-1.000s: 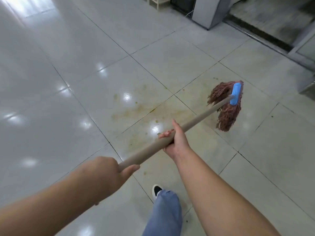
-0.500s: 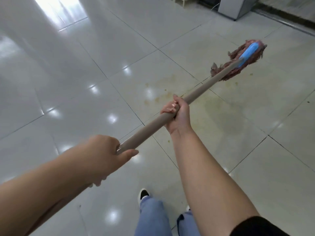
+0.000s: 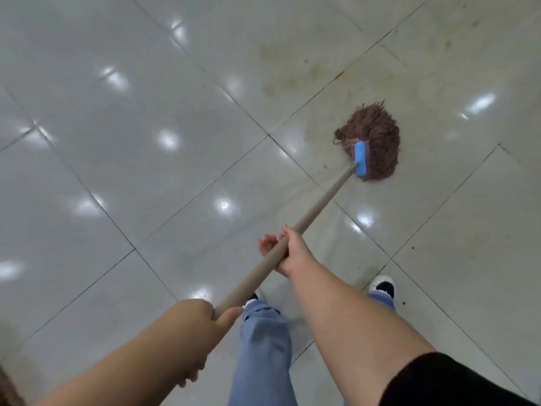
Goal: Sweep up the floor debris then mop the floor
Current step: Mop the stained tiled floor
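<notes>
1. A person grips a mop [image 3: 369,142] with both hands, its reddish-brown strands spread flat on the tiled floor [image 3: 123,159] in the upper right of the frame.
2. The blue clamp [image 3: 360,158] at the mop's head sits at the near edge of the strands, where the tan pole [image 3: 319,208] joins it.
3. The pole runs diagonally from the mop down toward the lower centre of the frame.
4. The right hand [image 3: 288,253] grasps the pole at mid-length, fingers curled under it and thumb lying along the top.
5. The left hand [image 3: 194,325] is clenched around the pole's near end, at lower centre.
6. A yellowish stain [image 3: 316,71] marks the tiles just beyond the mop, in the upper right.
7. Blue trousers [image 3: 263,347] and two dark-and-white shoes [image 3: 382,285] show at the bottom of the frame.
</notes>
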{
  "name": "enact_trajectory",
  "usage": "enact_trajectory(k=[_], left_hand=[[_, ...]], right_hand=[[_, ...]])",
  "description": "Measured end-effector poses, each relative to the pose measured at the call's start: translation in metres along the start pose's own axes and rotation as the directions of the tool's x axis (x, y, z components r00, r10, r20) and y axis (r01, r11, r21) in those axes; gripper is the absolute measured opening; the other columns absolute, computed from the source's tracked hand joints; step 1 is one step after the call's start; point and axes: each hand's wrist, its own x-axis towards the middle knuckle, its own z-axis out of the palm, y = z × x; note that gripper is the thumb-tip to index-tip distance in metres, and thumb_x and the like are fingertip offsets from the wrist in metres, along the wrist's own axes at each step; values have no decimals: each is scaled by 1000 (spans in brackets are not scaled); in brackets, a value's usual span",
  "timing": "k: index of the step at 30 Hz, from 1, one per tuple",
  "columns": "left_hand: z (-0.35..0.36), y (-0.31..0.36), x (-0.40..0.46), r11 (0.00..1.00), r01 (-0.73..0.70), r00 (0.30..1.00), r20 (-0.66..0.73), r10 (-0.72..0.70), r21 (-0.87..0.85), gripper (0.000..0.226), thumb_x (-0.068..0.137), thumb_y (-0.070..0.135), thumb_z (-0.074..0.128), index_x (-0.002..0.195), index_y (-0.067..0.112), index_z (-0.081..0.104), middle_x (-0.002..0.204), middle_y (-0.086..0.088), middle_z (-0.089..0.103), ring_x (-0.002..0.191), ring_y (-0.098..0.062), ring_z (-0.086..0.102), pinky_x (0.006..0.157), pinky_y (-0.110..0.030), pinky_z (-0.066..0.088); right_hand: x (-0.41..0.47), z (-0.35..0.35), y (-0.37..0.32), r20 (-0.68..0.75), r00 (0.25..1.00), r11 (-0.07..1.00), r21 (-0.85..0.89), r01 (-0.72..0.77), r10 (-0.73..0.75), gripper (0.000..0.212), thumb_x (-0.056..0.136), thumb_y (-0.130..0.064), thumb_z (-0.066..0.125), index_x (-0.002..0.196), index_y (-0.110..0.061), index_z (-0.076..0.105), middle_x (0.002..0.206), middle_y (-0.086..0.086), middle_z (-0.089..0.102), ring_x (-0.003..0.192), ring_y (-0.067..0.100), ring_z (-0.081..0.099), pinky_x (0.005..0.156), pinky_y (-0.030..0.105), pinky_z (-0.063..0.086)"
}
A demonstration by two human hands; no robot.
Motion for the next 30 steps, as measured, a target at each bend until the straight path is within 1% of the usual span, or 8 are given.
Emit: enact_trajectory(k=[6, 9, 11, 15, 18, 23, 27, 30], left_hand=[[-9, -49, 14, 982, -32, 999, -33, 39, 188, 52, 91, 58, 34, 67, 13, 44, 48, 1, 53, 23, -7, 46, 29, -14, 36], [-21, -52, 6, 953, -38, 996, -67, 61, 300, 53, 91, 60, 30, 67, 15, 45, 49, 2, 53, 24, -7, 47, 29, -11, 36], [-24, -60, -2, 971, -16, 998, -48, 28, 240, 55, 90, 61, 31, 70, 13, 47, 48, 1, 55, 25, -8, 48, 31, -13, 40], [-5, -67, -22, 1000, 26, 999, 38, -26, -12, 53, 89, 59, 38, 72, 9, 46, 32, 2, 50, 29, -13, 51, 34, -18, 44], [19, -68, -30, 996, 39, 997, 63, -35, -77, 53, 89, 58, 40, 73, 8, 45, 34, 3, 51, 32, -16, 51, 36, -21, 46], [37, -82, -28, 991, 57, 997, 63, -50, -117, 55, 89, 58, 40, 71, 6, 46, 33, 2, 48, 28, -15, 46, 34, -20, 42], [38, -104, -24, 989, 21, 996, 88, -9, -146, 55, 90, 57, 40, 70, 6, 46, 33, 2, 48, 30, -16, 46, 35, -21, 42], [29, -132, -18, 989, -5, 994, 105, 21, -151, 55, 90, 57, 40, 69, 8, 47, 33, 2, 48, 31, -16, 47, 36, -22, 43]], right_hand=[[20, 24, 44, -200, 972, 990, -84, 109, -124, 27, 94, -22, 54, 74, -10, 40, 56, 5, 39, 18, 12, 39, 34, 14, 42], [14, 35, 48, -204, 962, 978, -147, 151, -180, 17, 94, -18, 46, 79, -12, 41, 57, 3, 36, 20, 9, 33, 34, 10, 35], [6, 41, 53, -195, 967, 971, -202, 126, -166, 4, 93, -14, 40, 90, -13, 43, 58, 2, 37, 27, 10, 34, 35, 10, 35], [-9, 27, 63, -253, 957, 945, -324, 53, -141, 13, 93, -14, 43, 106, -15, 44, 61, 5, 42, 44, 12, 36, 34, 10, 37], [-12, 5, 71, -217, 969, 934, -357, 35, -119, 16, 95, -17, 46, 109, -9, 44, 64, 8, 45, 47, 16, 43, 33, 15, 43], [-18, -14, 92, -99, 988, 945, -318, 81, -118, 24, 97, -25, 48, 111, -6, 41, 76, 12, 51, 57, 22, 58, 55, 36, 56], [-15, -14, 109, -128, 983, 971, -218, 103, -133, 25, 95, -29, 53, 104, -8, 42, 62, 8, 49, 36, 14, 48, 35, 16, 45], [-5, 0, 132, -202, 965, 961, -251, 115, -168, 21, 95, -33, 51, 98, -13, 45, 57, 3, 41, 32, 10, 38, 35, 11, 38]])
